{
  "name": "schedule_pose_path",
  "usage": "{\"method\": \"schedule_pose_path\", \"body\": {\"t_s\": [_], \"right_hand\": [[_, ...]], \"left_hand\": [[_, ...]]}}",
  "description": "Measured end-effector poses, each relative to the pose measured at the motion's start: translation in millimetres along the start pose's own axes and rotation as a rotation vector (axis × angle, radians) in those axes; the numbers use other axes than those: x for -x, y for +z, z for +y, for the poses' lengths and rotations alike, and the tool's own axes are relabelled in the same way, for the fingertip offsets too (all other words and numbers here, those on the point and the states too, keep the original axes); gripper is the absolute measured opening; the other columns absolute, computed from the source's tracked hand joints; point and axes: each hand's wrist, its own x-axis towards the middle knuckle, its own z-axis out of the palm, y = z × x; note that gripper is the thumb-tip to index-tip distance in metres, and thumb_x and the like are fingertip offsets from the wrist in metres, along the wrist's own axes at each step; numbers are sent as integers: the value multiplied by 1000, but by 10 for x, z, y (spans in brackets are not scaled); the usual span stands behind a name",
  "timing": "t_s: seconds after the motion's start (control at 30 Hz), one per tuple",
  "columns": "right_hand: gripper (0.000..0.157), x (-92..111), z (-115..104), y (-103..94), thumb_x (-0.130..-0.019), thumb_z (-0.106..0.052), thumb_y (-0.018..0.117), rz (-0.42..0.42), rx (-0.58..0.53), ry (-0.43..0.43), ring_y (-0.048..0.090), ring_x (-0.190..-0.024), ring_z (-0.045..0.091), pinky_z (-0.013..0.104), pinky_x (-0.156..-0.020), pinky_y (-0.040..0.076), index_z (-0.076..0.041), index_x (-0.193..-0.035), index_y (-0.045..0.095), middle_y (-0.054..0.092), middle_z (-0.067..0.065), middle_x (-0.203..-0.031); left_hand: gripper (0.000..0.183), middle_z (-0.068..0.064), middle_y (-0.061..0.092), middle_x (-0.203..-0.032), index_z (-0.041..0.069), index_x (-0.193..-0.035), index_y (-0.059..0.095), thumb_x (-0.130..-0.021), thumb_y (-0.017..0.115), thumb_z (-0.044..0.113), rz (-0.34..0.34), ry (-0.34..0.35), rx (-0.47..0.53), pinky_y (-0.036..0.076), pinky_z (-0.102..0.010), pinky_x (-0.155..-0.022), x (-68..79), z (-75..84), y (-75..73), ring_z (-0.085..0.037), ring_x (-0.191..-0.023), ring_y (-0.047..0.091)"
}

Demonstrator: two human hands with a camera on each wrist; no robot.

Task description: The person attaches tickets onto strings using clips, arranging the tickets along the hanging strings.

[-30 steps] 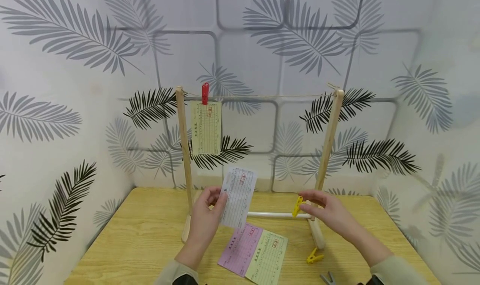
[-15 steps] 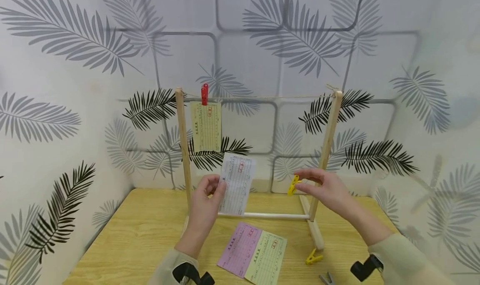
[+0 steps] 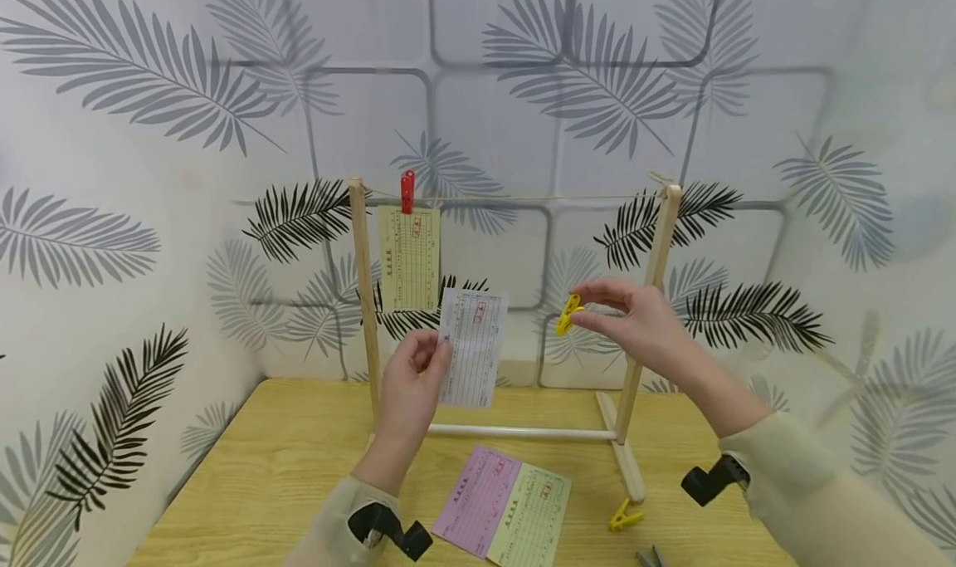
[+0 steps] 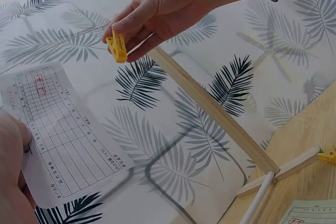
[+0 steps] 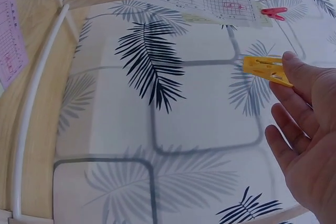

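In front of the wooden frame (image 3: 663, 235), left of its middle, the left hand (image 3: 411, 380) pinches a white slip (image 3: 474, 359) by its left edge, leaving the top edge free; the right hand (image 3: 646, 322), before the frame's right post, pinches a yellow clip (image 3: 568, 315) between thumb and index finger, its free end tilted down. Both are lower than the string (image 3: 523, 197) across the frame's top and apart from each other. The step in hand looks like bringing slip and clip together at that string. Near the frame's left post is a good pattern: a red clip (image 3: 407, 192) upright on the string, a yellow-green slip (image 3: 409, 260) hanging below. I would set the white slip's top edge level at the string, right of the hung one without overlap, squeeze the clip before reaching the string, then lower it over both at mid-edge. Press lightly, since the string would probably sag, and release the white slip only once the clip bites. At the frame's foot, a pink slip (image 3: 478, 501) and another yellow clip (image 3: 624, 516) lie on the worktop (image 3: 246, 467).
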Motion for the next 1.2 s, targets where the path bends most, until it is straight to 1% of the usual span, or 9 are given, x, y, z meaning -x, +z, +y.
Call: {"method": "schedule_pose_path", "body": {"t_s": [0.2, 0.3, 0.43, 0.6, 0.73, 0.87, 1.07, 1.2], "right_hand": [[35, -171, -181, -51, -105, -25, 81, 20, -9, -38, 59, -143, 33, 60, -116, 46, -12, -137, 75, 75, 6, -135], [34, -251, -246, -63, -105, -25, 80, 20, -8, -53, 59, -144, 31, 59, -118, 45, -12, -136, 75, 75, 6, -136], [34, -346, -331, -73, -105, -25, 81, 35, 2, -66, 61, -141, 29, 57, -116, 47, -12, -135, 76, 75, 5, -135], [32, -459, -440, -84, -103, -26, 82, 65, 17, -83, 65, -136, 27, 54, -111, 51, -13, -133, 78, 77, 4, -131], [30, -547, -508, -96, -102, -23, 84, 89, 19, -102, 67, -132, 24, 51, -108, 54, -14, -131, 79, 78, 4, -128], [30, -644, -581, -116, -102, -20, 84, 101, 20, -109, 67, -132, 22, 48, -107, 54, -14, -131, 79, 77, 3, -131], [31, -729, -670, -129, -103, -21, 83, 102, 30, -101, 64, -136, 23, 48, -110, 53, -14, -133, 78, 77, 3, -132], [33, -773, -716, -145, -104, -24, 81, 101, 44, -86, 63, -138, 24, 49, -112, 51, -13, -135, 77, 76, 4, -134]], "left_hand": [[12, -13, 78, -105, 4, -119, 68, -109, 71, 11, 7, -14, 30, 57, -27, -74, -104, 75, 26, -21, -91, 71], [12, -13, 79, -108, 4, -119, 68, -110, 70, 11, 6, -24, 36, 57, -28, -74, -138, 109, 36, -21, -92, 72], [13, -13, 79, -113, 3, -121, 68, -111, 68, 11, -1, -37, 49, 58, -28, -77, -188, 141, 48, -21, -97, 72], [13, -13, 78, -111, 3, -119, 69, -111, 68, 12, 4, -39, 50, 57, -28, -76, -257, 178, 65, -20, -95, 70], [14, -13, 78, -112, 3, -120, 69, -111, 68, 13, 5, -44, 49, 58, -29, -78, -298, 199, 68, -21, -97, 71], [15, -13, 78, -112, 4, -121, 69, -112, 67, 15, 5, -42, 40, 59, -32, -79, -334, 219, 68, -23, -97, 72], [13, -15, 77, -109, 2, -120, 68, -112, 67, 13, 21, -41, 64, 58, -31, -77, -387, 261, 80, -22, -94, 70], [13, -14, 78, -113, 3, -121, 69, -112, 67, 13, 16, -32, 67, 59, -35, -80, -416, 290, 87, -25, -99, 73]]}}
